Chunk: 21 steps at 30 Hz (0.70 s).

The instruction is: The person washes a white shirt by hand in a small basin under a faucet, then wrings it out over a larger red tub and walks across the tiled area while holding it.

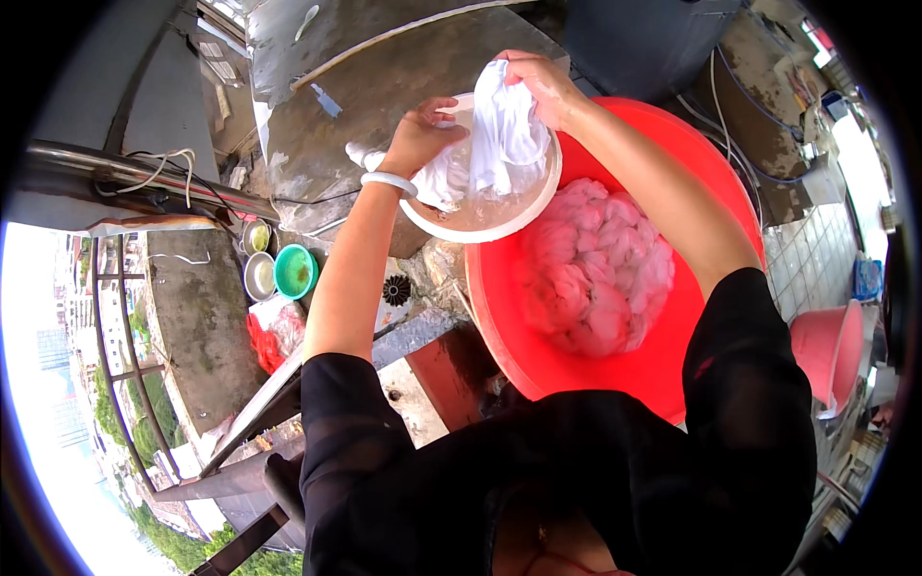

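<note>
My right hand (536, 83) pinches the upper edge of a wet white cloth (504, 133), which hangs down into a white bucket (504, 232) of cloudy water. Over the bucket's left side is my left hand (428, 137), thumb and fingertips apart, a pale bangle on its wrist. More white fabric (441, 180) lies just below it in the bucket; whether the palm grips any of it is hidden. A big red tub (619, 381) stands to the right of the bucket, with a soaked heap of light fabric (594, 266) in water.
Behind the bucket is a wet concrete slab (403, 65) with a hose (403, 30) across it. A green basin (295, 271) and small bowls (259, 276) sit at left, near a metal railing (122, 317). A dark container (641, 43) stands beyond the tub; a pink basin (828, 353) is at right.
</note>
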{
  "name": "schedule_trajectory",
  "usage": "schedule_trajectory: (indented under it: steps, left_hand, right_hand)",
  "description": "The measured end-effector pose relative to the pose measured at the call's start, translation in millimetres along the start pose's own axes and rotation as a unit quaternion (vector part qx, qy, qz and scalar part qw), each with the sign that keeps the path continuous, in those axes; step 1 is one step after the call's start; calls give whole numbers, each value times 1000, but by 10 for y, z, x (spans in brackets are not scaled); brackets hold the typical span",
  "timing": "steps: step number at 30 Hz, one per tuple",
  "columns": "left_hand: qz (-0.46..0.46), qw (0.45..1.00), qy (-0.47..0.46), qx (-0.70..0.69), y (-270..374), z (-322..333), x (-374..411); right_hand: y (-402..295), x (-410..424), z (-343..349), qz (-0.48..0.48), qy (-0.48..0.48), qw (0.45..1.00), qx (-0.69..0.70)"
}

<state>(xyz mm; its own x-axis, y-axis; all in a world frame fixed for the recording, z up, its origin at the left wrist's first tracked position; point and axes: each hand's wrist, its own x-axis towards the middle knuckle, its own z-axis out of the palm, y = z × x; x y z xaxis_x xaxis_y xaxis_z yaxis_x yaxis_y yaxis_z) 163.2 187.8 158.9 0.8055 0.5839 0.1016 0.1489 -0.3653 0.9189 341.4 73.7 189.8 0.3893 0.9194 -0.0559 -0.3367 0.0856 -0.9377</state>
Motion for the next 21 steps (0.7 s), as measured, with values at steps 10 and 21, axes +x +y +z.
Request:
schedule_trajectory:
  steps: [10, 21]
  left_hand:
    - [80, 984, 127, 96, 152, 200, -77]
    - [-47, 993, 89, -63, -454, 504, -150]
  right_hand:
    - [-748, 92, 175, 104, 35, 992, 64]
    - [675, -61, -129, 75, 212, 958, -177]
